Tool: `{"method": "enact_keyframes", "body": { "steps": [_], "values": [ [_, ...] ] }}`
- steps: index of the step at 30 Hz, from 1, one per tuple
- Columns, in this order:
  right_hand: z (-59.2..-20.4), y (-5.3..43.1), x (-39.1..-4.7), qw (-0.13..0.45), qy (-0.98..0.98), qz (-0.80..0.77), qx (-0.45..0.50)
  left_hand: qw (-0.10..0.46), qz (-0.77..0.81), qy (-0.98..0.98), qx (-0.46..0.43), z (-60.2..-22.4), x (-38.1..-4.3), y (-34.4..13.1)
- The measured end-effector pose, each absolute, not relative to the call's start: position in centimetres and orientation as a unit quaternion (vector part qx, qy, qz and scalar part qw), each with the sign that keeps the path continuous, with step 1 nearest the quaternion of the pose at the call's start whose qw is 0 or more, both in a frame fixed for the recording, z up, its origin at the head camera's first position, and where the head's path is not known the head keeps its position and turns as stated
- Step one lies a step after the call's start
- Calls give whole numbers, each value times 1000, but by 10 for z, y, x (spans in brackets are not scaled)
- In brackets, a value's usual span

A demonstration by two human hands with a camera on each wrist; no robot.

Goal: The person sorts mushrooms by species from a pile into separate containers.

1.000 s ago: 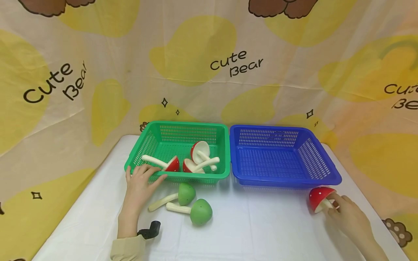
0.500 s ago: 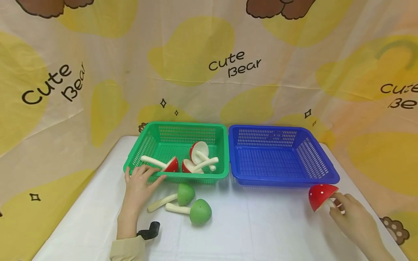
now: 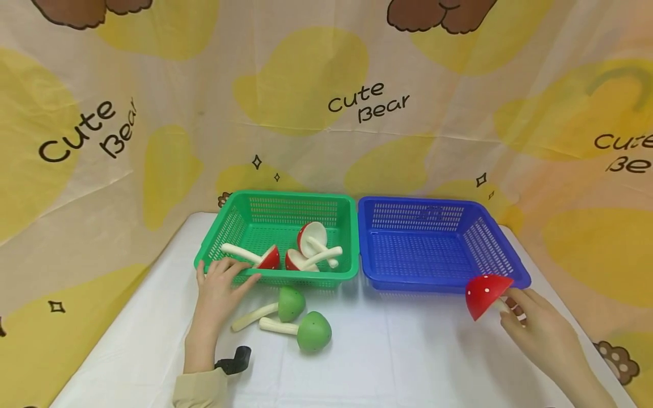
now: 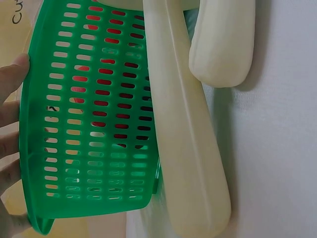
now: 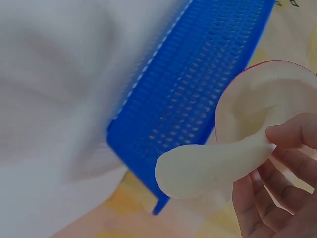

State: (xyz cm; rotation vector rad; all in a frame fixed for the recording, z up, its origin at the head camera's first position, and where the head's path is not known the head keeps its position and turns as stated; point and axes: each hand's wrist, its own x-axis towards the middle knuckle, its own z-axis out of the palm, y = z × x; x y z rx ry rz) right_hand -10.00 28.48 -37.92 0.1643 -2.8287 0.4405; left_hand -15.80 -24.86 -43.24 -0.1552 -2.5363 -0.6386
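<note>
R hand (image 3: pixel 541 328) has the toy mushroom (image 3: pixel 488 292) pinched by its stem (image 5: pixel 208 168), fingertips set close to the cap. Mushroom's off the desk (image 3: pixel 388 362), w/ a soft shadow on the white surface below, just by the front R corner of the blue basket (image 3: pixel 444 285); its cap overlaps that corner in the head view, can't tell if they touch.

Looks: glossy red domed cap w/ scattered white dots, tilted, dome facing up & away from the hand. R wrist view shows the cap's underside: hollow, cream, w/ a thin red edge. Stem is smooth, off-white, slightly curved, narrow nr the cap & swelling to a thick rounded end.

L hand (image 3: pixel 219 289) grips the near rim of the green basket (image 3: pixel 306 275), nr its L corner, fingers hooked over, thumb along the rim. Inside: 3 more red-capped mushrooms (image 3: pixel 268 258), same dotted type, lying at diff. angles; 2 of them nr the R end, stems crossing.

On the desk in front of the green basket: 2 green-capped mushrooms (image 3: pixel 313 331), side by side, caps to the R, pale stems to the L. Baskets sit next to each other, green L, blue R. Behind: yellow-patterned cloth (image 3: pixel 306 73) w/ "Cute Bear" lettering.
</note>
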Motion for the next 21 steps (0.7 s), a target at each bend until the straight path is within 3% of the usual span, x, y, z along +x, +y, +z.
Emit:
{"method": "enact_keyframes", "body": {
  "steps": [21],
  "values": [
    [-351,231,-124,235,-944,184,141,256,-234,-936,-57,-433,-159,-249]
  ]
}}
